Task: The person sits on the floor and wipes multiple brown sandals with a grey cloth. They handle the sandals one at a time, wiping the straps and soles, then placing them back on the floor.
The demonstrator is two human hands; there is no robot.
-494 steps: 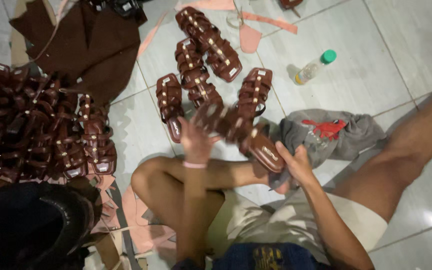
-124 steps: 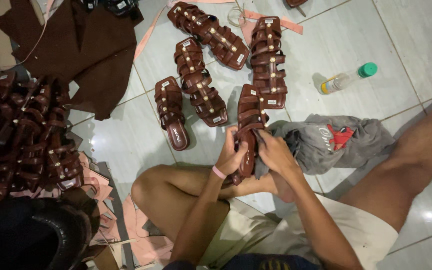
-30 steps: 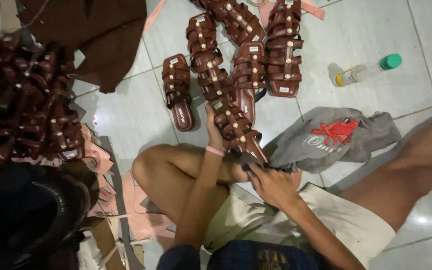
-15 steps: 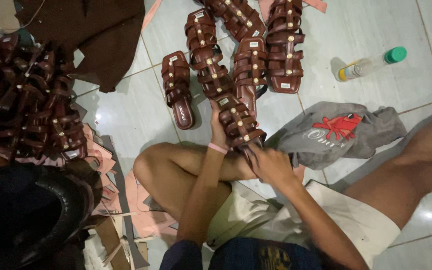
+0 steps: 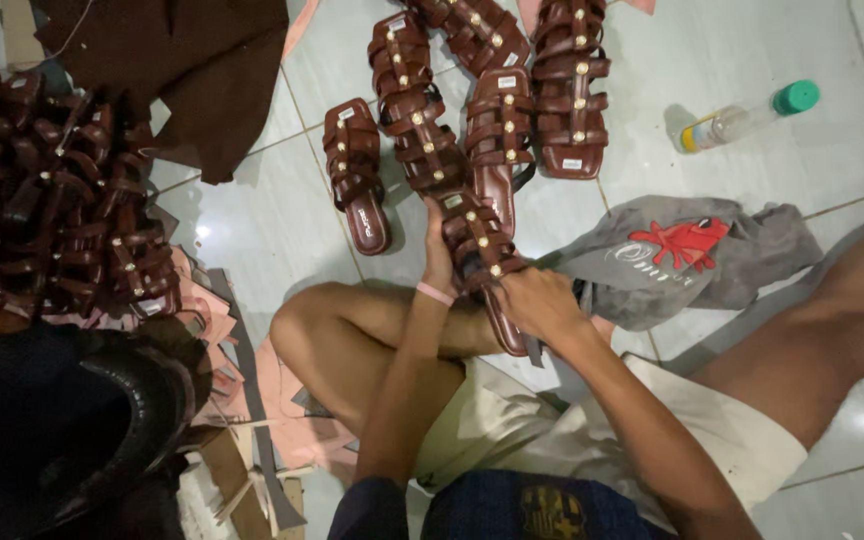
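— While you sit there on the floor, what do your hands hold?

— Both hold one brown strappy sandal (image 5: 482, 255) with small gold studs. It lies slanted over my bent left knee, the heel end toward me. My left hand (image 5: 439, 250) is on its left side, the fingers closed along the straps; a pink band is around that wrist. My right hand (image 5: 542, 305) grips the lower part near the heel, fingers curled on the edge of the sole. How the fingertips sit under the sole, I cannot tell.

— And what is just beyond the sandal?

— More sandals of the same kind. A row of finished sandals (image 5: 497, 100) lies on the grey floor tiles (image 5: 732, 50) in front of me, some overlapping each other, and the upper end of my sandal is almost touching one of them. One single sandal (image 5: 355, 172) lies a little apart, to the left of the row.

— To your right?

— A crumpled grey shirt (image 5: 692, 255) with a red print lies just beside my right hand. Farther away is a small clear bottle with a green cap (image 5: 747, 115), lying on its side.

— And on the left?

— A big heap of sandals (image 5: 52, 200) is well apart from my hands. Behind it lies a piece of dark brown material (image 5: 202, 70). Pink scraps (image 5: 222, 340) lie on the floor near my knee, and a black round tub (image 5: 62, 430) is in the near left corner.
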